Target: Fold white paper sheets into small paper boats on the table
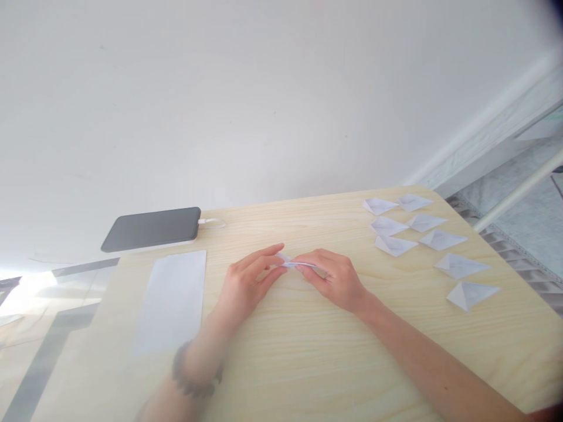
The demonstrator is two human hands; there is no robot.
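A small folded piece of white paper (288, 263) is held between both hands above the middle of the wooden table. My left hand (252, 276) pinches its left end between thumb and fingers. On the other end, my right hand (331, 275) closes thumb and fingertips around the paper, with a thin folded edge showing. The fingers hide much of the piece. Left of my left hand lies a stack or sheet of plain white paper (176, 299). Several folded white paper kites, such as the nearest one (471, 295), rest in two rough columns to the right.
A dark phone (152, 228) with a white cable (214, 223) plugged in lies at the back left edge. Behind the table (299, 363) rises a white wall (264, 105). A pale rail (519, 193) stands beyond the right edge.
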